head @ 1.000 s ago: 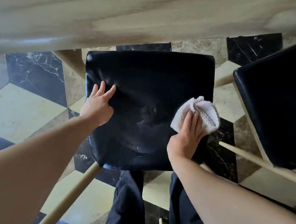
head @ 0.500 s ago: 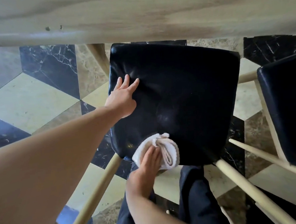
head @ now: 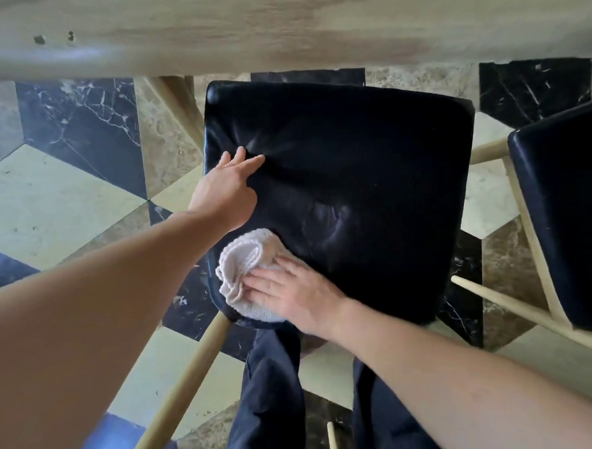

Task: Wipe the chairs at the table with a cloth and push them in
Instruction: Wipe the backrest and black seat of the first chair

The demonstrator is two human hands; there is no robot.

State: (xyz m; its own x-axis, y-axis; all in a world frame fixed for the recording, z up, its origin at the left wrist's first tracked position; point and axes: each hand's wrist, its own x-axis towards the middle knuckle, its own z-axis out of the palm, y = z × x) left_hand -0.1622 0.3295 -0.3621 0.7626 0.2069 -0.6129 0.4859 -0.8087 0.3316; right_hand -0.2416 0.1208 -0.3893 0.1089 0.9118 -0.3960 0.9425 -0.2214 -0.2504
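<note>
Nearest the camera: two legs in dark navy trousers [head: 262,397], standing between pale round wooden chair rails [head: 179,385] that slanted out to either side. Underfoot, a marble floor of black, cream and brown geometric tiles [head: 63,202].

Just beyond the knees, at the near left corner of the black glossy leather chair seat [head: 354,187]: the right hand [head: 291,293], reached across the body, pressed flat with fingers spread on a crumpled white knitted cloth [head: 245,268]. Not clenched, not gripping; palm down, holding the cloth against the leather. Cloth bunched in folds, partly hidden under the fingers, its near edge overhanging the seat's rounded corner.

Directly past the cloth, almost touching it: the left hand [head: 227,190], open and laid on the seat's left side, fingers extended toward the middle, nothing held. Left forearm crossing low over the floor and hiding part of the seat's left edge.

To the right, well apart from both hands: a second black leather chair seat [head: 568,210] on a pale wooden frame, cut off by the picture edge.

Farthest off, across the whole top: the light wood-grain table top [head: 277,26], its rounded edge overhanging the seat's far edge and covering the chair beyond that line.
</note>
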